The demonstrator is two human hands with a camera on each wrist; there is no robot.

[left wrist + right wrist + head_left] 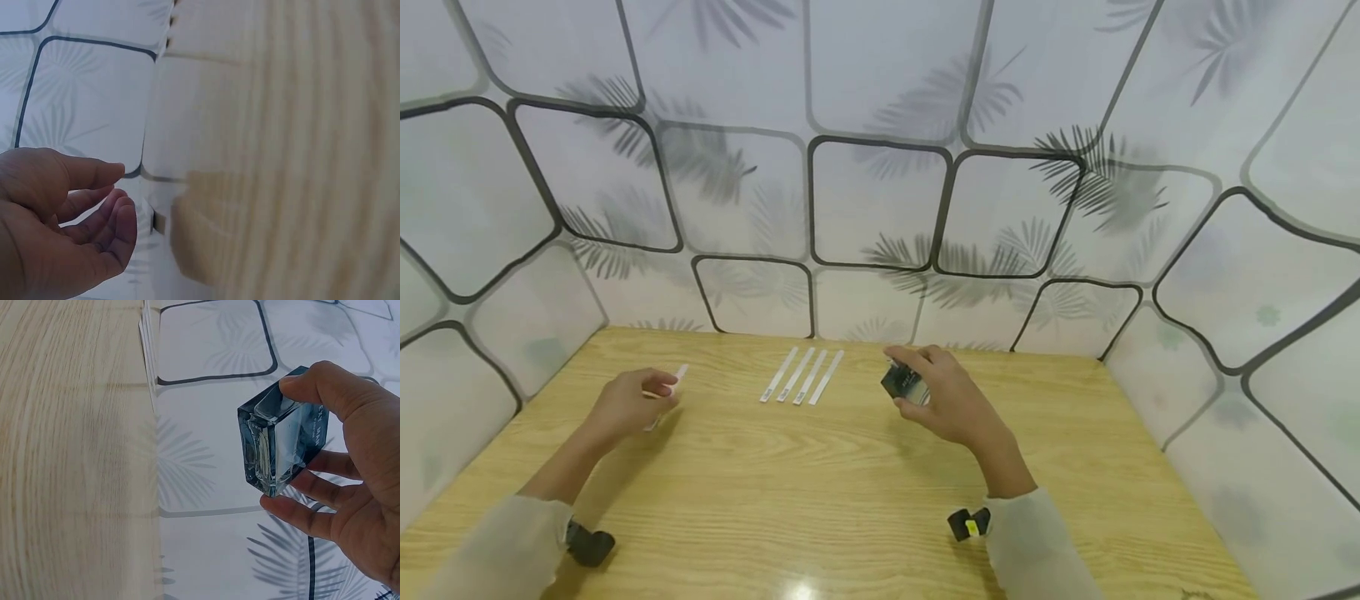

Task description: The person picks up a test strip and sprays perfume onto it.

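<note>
My right hand (pixel 951 398) holds a dark blue-green glass perfume bottle (pixel 901 383) above the table, tilted. In the right wrist view, the bottle (pixel 281 434) shows faceted sides and a thick clear glass face, with the thumb across one end and fingers beneath. Over at the left, my left hand (pixel 631 402) hovers at a white paper strip (pixel 680 374), which it partly covers. Its fingers are loosely bent, and between the thumb and fingertips of the left hand (pixel 75 219) nothing shows in the left wrist view.
Several white paper strips (pixel 802 377) lie side by side near the back middle of the wooden table (pixel 760 508), with small print at their near ends. A pale patterned covering (pixel 880 200) rises behind the table and along both sides.
</note>
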